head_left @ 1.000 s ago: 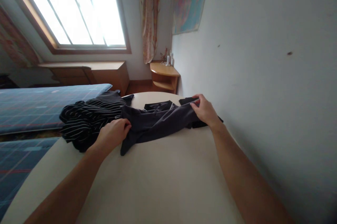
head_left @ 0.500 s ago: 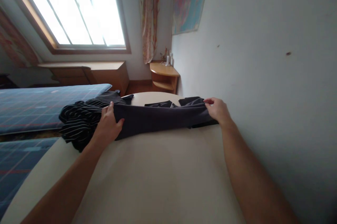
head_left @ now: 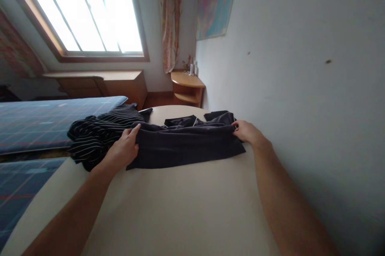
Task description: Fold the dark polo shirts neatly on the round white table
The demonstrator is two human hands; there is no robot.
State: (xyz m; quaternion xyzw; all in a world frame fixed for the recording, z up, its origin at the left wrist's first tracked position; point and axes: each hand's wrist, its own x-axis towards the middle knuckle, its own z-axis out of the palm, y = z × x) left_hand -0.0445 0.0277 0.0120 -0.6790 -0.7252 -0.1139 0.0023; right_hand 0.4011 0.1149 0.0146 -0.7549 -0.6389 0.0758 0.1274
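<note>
A dark grey collared shirt (head_left: pixel 186 148) lies across the far part of the cream round table (head_left: pixel 186 204), its near portion doubled over in a wide band. Behind that band a black collar (head_left: pixel 180 121) with a thin white edge shows. My left hand (head_left: pixel 124 150) is closed on the left end of the band, index finger stretched along the fabric; its thumb is partly hidden. At the right end, my right hand (head_left: pixel 248 132) pinches the fabric between thumb and fingers. Left of the shirt, next to my left hand, a black garment with white stripes (head_left: pixel 99 132) lies crumpled.
Blue plaid mattresses (head_left: pixel 60 119) adjoin the table on the left. A white wall (head_left: pixel 300 99) runs close along the right. Beyond the table stand a wooden corner shelf (head_left: pixel 188 79) and a low wooden cabinet (head_left: pixel 126 79) under the window (head_left: pixel 87 11).
Both hands have come down a little with the shirt's fold. The near edge of the cloth has dropped toward me, the band looks wider, and more of the collar shows behind it.
</note>
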